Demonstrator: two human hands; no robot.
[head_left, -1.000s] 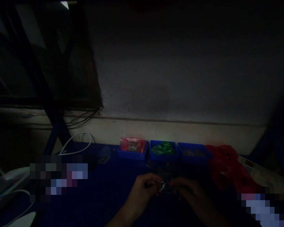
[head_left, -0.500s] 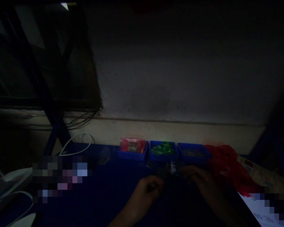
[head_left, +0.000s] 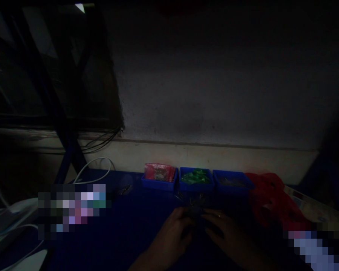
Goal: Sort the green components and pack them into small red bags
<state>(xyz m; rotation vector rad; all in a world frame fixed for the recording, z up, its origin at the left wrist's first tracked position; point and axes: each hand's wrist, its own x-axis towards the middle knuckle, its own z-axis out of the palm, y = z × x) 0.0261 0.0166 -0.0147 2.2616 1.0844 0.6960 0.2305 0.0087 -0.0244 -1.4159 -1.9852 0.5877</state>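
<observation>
The picture is very dark. My left hand point(head_left: 175, 231) is at the lower middle over the blue table, fingers curled inward; what they grip is lost in shadow. My right hand point(head_left: 222, 229) faces it from the right, fingers stretched toward the left hand and thumb apart, a ring on one finger. Between the fingertips is a dim, see-through piece like thin plastic point(head_left: 196, 210), its outline unclear. Just beyond lie several small, thin metal pieces point(head_left: 179, 195), close to the front of the trays.
Three blue trays stand along the wall: one with red packets point(head_left: 159, 172), one with green packets point(head_left: 196, 176), one with small pieces point(head_left: 233, 181). Red netting point(head_left: 274, 199) lies at right. A white cable point(head_left: 94, 160) loops at left. Small metal items point(head_left: 125, 189) lie left of the trays.
My right hand has moved left and down, bringing its fingertips near my left hand. The shiny plastic has moved down and left with it. The view has shifted slightly.
</observation>
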